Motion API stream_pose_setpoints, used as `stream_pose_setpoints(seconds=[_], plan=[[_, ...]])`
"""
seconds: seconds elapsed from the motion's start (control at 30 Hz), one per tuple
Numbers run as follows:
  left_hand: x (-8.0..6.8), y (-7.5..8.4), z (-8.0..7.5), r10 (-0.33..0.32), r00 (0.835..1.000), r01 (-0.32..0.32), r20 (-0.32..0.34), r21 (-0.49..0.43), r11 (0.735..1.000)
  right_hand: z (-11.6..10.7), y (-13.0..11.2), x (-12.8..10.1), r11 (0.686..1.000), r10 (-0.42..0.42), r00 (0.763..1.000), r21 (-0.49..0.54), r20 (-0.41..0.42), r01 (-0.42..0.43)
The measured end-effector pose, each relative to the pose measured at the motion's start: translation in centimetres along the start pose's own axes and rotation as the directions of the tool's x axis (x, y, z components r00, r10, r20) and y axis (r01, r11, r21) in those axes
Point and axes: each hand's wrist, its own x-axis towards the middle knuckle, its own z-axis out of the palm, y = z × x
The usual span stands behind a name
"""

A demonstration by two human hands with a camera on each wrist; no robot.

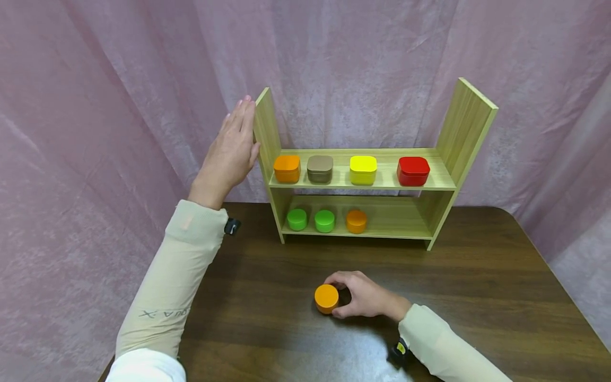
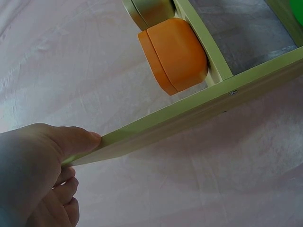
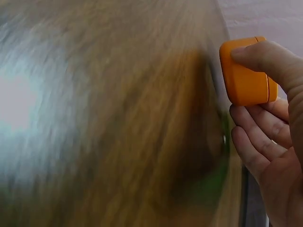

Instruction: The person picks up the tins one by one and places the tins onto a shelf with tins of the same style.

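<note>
My right hand (image 1: 359, 297) grips a round orange tin (image 1: 326, 298) that sits on the dark wooden table (image 1: 477, 297), in front of the shelf. In the right wrist view the thumb of this hand (image 3: 270, 118) lies over the tin (image 3: 246, 71) and the fingers curl beside it. My left hand (image 1: 233, 148) is raised with straight fingers, flat against the outside of the left panel of the wooden shelf (image 1: 267, 127). In the left wrist view that hand's (image 2: 42, 161) thumb rests on the panel's edge (image 2: 189, 113).
The shelf's upper board carries an orange (image 1: 287, 168), a brown (image 1: 320, 168), a yellow (image 1: 363, 170) and a red (image 1: 413, 171) square tin. The lower board holds two green round tins (image 1: 297, 219) (image 1: 324, 220) and an orange one (image 1: 356, 220). Pink curtain hangs behind.
</note>
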Motion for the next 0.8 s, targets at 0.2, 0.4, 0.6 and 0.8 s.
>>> stream_pose_setpoints(seconds=[0.2,0.4,0.6,0.8], plan=[[-0.1,0.0,0.0,0.004,1.000,-0.004,0.000,-0.001,1.000,-1.3,0.5,-1.0,0.999,0.028,1.000,0.023,-0.007,-0.028],[-0.1,-0.1,0.0,-0.004,1.000,0.004,0.006,0.003,1.000,-2.7,1.0,-2.1,0.997,0.068,0.998,0.032,-0.013,-0.068],[-0.1,-0.1,-0.1,-0.001,1.000,0.001,0.003,-0.004,1.000,-3.8,1.8,-3.0,0.997,0.071,0.996,0.009,-0.051,-0.071],[-0.1,-0.1,-0.1,-0.002,1.000,0.002,0.005,-0.013,1.000,-5.2,2.3,-3.8,0.996,0.088,0.993,-0.020,-0.083,-0.090]])
